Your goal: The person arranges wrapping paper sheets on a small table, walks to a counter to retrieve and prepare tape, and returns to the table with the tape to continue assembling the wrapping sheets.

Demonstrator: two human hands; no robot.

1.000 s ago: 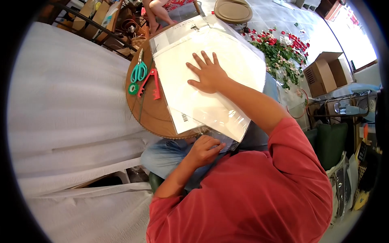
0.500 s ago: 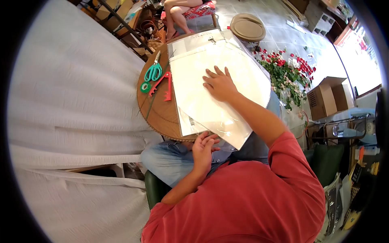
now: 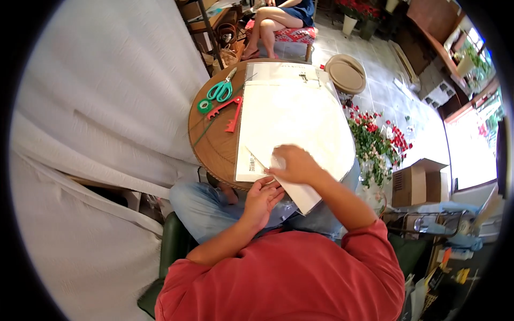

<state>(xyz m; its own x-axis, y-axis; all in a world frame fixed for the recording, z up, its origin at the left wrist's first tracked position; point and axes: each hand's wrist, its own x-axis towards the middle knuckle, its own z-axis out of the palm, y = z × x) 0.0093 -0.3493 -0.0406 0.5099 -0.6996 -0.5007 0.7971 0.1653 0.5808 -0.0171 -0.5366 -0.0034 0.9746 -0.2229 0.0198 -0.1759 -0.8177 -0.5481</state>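
A stack of large white sheets in a clear plastic sleeve (image 3: 300, 112) covers most of the round wooden table (image 3: 211, 155). Its near corner juts past the table edge over my lap. My right hand (image 3: 297, 165) is on the near part of the stack, fingers bent and gripping the top sheet. My left hand (image 3: 261, 200) is palm up at the near edge, thumb and fingers closed on the sheet's edge just below the right thumb. Left of the stack lie teal-handled scissors (image 3: 219, 91), a roll of green tape (image 3: 204, 106) and a red notched plastic tool (image 3: 234, 113).
Another person's legs (image 3: 267, 32) show on a patterned seat beyond the table. A round brown stool (image 3: 345, 74) stands behind right. Red roses with leaves (image 3: 375, 139) lie on the floor at right, near an open cardboard box (image 3: 420, 183). A white curtain (image 3: 107, 134) hangs at left.
My right hand has drawn back from the middle of the stack to its near edge, its fingers now bent. My left hand meets it there. The view has tilted up.
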